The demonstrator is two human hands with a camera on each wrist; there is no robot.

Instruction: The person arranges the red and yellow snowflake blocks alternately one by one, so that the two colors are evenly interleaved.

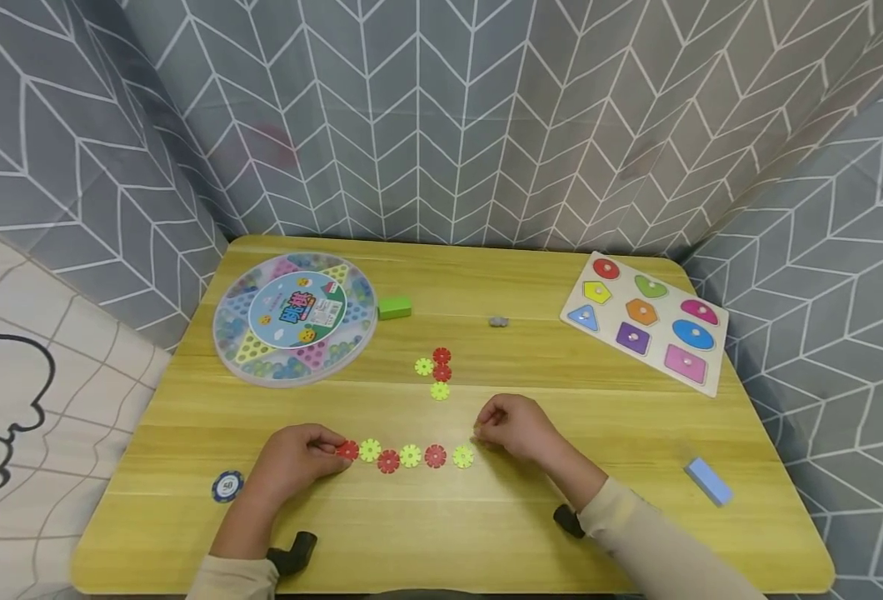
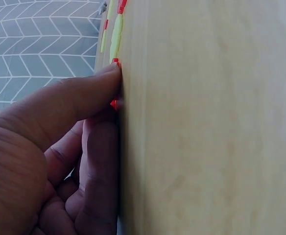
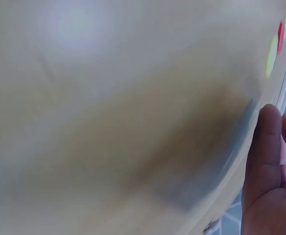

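Observation:
In the head view my left hand (image 1: 291, 462) pinches a red notched plastic disc (image 1: 347, 450) at the left end of a row on the table. The left wrist view shows slivers of red (image 2: 114, 104) at the thumb and fingers, close to the wood. The row of several discs alternates red and yellow-green, ending at a yellow-green disc (image 1: 463, 456) on the right. Just beyond that end is my right hand (image 1: 516, 429), low over the table with loosely bent fingers. In the right wrist view its index finger (image 3: 264, 156) extends beside the thumb, with nothing visible between them.
Behind the row lie two red discs (image 1: 441, 356) and two yellow-green discs (image 1: 423, 367). A round Chinese checkers board (image 1: 295, 321), green block (image 1: 394, 308), small grey piece (image 1: 498, 322) and shape puzzle (image 1: 646, 323) stand farther back. A poker chip (image 1: 227, 486) and blue block (image 1: 708, 481) flank the arms.

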